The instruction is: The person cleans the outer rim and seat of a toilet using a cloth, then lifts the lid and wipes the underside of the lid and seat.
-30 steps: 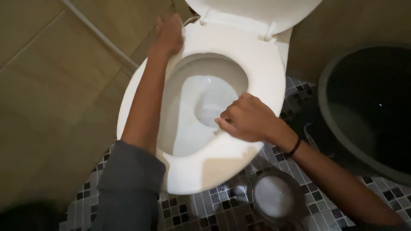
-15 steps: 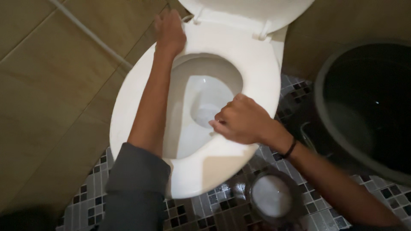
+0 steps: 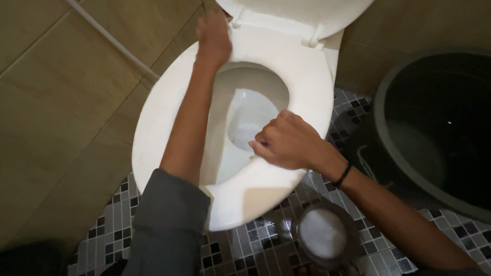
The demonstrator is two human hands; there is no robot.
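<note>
Both hands rest on a white toilet seat (image 3: pixel 307 97).

Right hand (image 3: pixel 289 142) sits curled on the seat's inner rim at the near right, fingers bent tight; whether it pinches anything cannot be told. Left hand (image 3: pixel 215 38) presses flat, fingers together, on the seat's far left by the hinges, under the raised lid (image 3: pixel 302 10). A round container of white stuff (image 3: pixel 322 234) stands on the mosaic floor (image 3: pixel 112 225), a dark bucket (image 3: pixel 434 128) at right.

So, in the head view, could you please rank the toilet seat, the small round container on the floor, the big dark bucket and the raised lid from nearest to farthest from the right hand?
From the right hand:
1. Toilet seat: touched, directly under the hand.
2. Small round container: on the tiled floor below it.
3. Big dark bucket: off to the right.
4. Raised lid: at the top, behind the seat.
</note>
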